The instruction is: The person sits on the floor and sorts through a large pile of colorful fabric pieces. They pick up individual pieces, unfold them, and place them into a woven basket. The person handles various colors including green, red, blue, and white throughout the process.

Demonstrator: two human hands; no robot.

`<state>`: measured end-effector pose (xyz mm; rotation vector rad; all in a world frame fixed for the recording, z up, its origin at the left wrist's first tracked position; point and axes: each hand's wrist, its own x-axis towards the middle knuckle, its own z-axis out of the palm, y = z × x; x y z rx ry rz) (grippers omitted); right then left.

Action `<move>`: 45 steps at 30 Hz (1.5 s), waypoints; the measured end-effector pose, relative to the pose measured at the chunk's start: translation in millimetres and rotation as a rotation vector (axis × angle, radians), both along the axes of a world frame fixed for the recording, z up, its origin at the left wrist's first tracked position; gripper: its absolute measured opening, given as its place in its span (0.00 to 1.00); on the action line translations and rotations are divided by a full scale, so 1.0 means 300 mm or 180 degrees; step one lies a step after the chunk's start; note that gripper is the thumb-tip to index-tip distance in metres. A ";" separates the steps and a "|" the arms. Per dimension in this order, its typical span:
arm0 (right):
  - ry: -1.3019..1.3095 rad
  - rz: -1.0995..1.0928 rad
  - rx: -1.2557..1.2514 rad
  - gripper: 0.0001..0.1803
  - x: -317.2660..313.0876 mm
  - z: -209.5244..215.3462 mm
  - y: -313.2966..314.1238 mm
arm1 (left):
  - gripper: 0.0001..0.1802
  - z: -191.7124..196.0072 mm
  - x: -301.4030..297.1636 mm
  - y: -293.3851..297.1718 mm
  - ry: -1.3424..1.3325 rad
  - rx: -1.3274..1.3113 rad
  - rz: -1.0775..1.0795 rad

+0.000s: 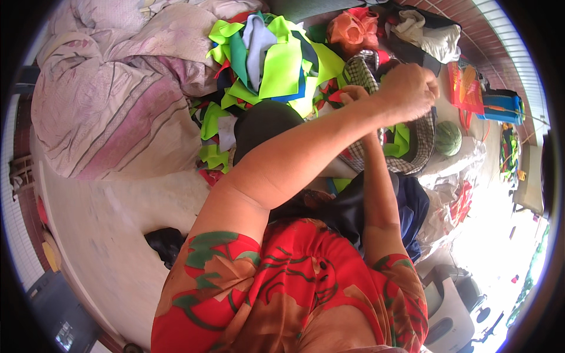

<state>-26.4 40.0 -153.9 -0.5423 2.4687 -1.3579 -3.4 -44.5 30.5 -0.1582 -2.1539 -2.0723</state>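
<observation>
- One left hand [409, 93], fingers curled nearly closed, above checked bag [425, 141]; cannot tell whether anything is gripped.
- Right hand [355, 95]: fingers partly bent, beside red scrap [335, 96]; hold unclear.
- Lime cloth piece [401, 140] inside bag; cloth pile [280, 69] to bag's left.

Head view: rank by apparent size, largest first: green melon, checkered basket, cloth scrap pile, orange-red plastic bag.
1. Cloth scrap pile
2. Checkered basket, partly hidden by the hands and right forearm
3. Orange-red plastic bag
4. Green melon
</observation>
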 end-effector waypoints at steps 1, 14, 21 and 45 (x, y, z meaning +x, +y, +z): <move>-0.0399 -0.0002 -0.0117 0.19 0.073 0.093 -0.119 | 0.06 -0.010 0.008 -0.004 0.0079 -0.0111 0.0220; -0.2099 -0.0228 -0.1104 0.34 0.128 -0.172 -0.514 | 0.07 0.049 0.040 -0.054 0.0018 -0.0002 0.0368; -0.1490 -0.0020 -0.1064 0.10 0.119 -0.128 -0.488 | 0.06 0.051 0.044 -0.054 0.0033 -0.0083 0.0455; -0.1792 0.0526 -0.3392 0.12 -0.031 0.144 -0.412 | 0.08 0.095 0.043 -0.102 0.0060 -0.0222 0.0389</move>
